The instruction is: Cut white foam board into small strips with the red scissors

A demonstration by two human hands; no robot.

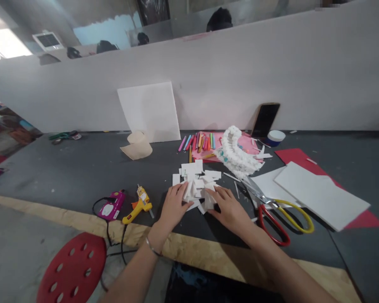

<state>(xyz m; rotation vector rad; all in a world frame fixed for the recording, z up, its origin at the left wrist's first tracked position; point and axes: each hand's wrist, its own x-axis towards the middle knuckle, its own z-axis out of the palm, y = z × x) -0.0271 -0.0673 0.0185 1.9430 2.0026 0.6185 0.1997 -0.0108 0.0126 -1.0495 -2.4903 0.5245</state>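
Observation:
A loose pile of white paper pieces (192,169) lies on the dark table in front of me. At the pile's left side my left hand (174,205) has its thumb and fingers closed around a small bunch of the pieces. My right hand (229,207) grips more white pieces (210,198) on the opposite side, their lower ends close to the tabletop. Which pieces are held and which only lie beneath is partly hidden by the fingers. Just right of my right hand rest large scissors (270,202) with one red and one yellow handle, blades spread.
A yellow glue gun (139,206) and a purple device (113,205) lie left, cords over the table edge. Behind the pile are several coloured markers (205,142) and a bumpy white curved craft piece (236,153). White boards (324,195), a phone (265,120) and a red stool (72,269) surround them.

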